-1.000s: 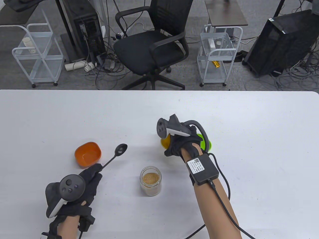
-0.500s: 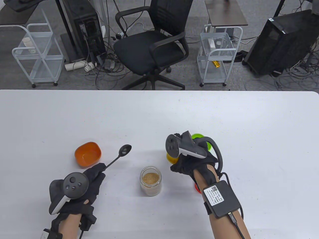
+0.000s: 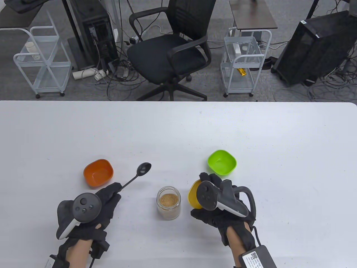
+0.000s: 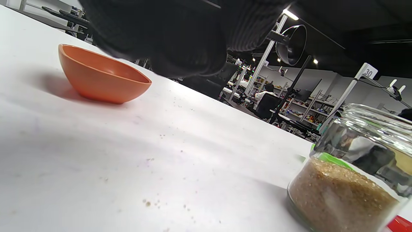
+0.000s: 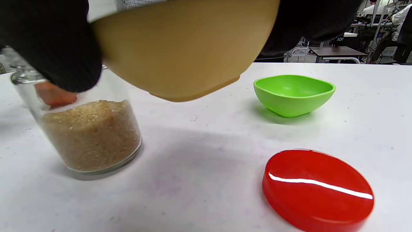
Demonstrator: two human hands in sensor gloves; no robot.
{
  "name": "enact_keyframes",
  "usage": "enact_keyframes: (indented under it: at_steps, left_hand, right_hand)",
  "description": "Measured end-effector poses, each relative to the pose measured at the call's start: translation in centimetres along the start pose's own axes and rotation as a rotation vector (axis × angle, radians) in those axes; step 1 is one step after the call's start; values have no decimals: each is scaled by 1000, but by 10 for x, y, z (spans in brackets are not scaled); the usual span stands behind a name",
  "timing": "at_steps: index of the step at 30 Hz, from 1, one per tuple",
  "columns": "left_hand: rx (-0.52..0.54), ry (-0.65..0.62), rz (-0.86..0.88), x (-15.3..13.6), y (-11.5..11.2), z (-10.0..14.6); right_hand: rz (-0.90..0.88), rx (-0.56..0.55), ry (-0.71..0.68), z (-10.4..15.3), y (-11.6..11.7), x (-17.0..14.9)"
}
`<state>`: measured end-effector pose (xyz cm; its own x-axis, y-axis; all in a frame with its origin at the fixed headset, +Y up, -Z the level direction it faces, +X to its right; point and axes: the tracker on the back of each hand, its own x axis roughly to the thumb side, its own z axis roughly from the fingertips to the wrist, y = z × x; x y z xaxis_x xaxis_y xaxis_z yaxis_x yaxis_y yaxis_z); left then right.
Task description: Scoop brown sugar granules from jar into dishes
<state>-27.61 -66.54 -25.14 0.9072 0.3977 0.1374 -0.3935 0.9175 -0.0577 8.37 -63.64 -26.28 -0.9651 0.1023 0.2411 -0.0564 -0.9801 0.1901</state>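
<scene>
An open glass jar of brown sugar stands near the table's front middle; it also shows in the left wrist view and the right wrist view. My left hand grips a black spoon by its handle, its bowl raised between the jar and an orange dish. My right hand holds a yellow dish in the air just right of the jar; its underside fills the right wrist view. A green dish sits behind my right hand.
A red jar lid lies on the table under my right hand, hidden in the table view. A few sugar grains lie on the table near the jar. An office chair and carts stand beyond the table's far edge.
My right hand has carried the yellow dish off the green dish and back toward me, to beside the jar. My left hand and the spoon have drifted slightly right.
</scene>
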Motion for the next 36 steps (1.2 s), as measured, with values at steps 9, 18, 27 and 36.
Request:
enact_keyframes:
  at_steps: [9, 18, 27, 36]
  left_hand:
    - [-23, -15, -18, 2, -2, 1]
    - [-16, -106, -12, 11, 10, 10]
    - [-139, -197, -208, 42, 41, 13]
    - [-240, -256, -451, 95, 56, 6]
  right_hand:
    - [-85, -8, -4, -5, 25, -5]
    - [-85, -51, -9, -5, 32, -3]
    - [-93, -57, -5, -4, 32, -4]
    - [-108, -52, -2, -3, 33, -6]
